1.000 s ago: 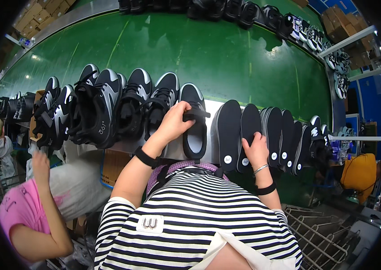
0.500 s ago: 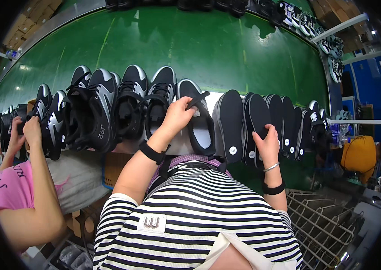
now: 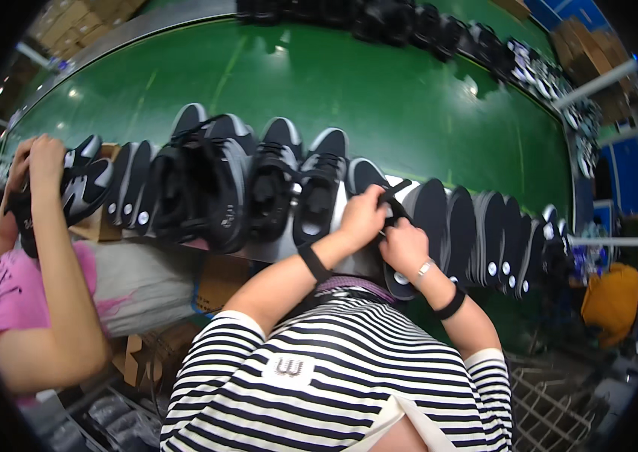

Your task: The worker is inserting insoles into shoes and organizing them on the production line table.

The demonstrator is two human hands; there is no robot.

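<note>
In front of me a black and grey sneaker (image 3: 365,175) lies with its toe pointing away. My left hand (image 3: 362,220) is closed on its tongue, pulling the black flap up near the opening. Right beside it, my right hand (image 3: 407,248) grips a dark insole (image 3: 398,286) whose round white sticker shows at the near end. The two hands nearly meet over the shoe, so its opening and the insole's far end are mostly hidden. Just left stands another sneaker (image 3: 324,177). Stacked black insoles (image 3: 429,215) stand to the right.
More sneakers (image 3: 217,181) line the left edge of the green table (image 3: 334,90). A co-worker in pink (image 3: 29,286) handles a shoe at far left. Dark shoes (image 3: 386,21) run along the far edge. A wire rack (image 3: 548,407) stands low at right.
My right hand has moved left from the insole stacks to the shoe, bringing an insole. My left hand stays on the tongue. The view has shifted, and the co-worker's hands have risen.
</note>
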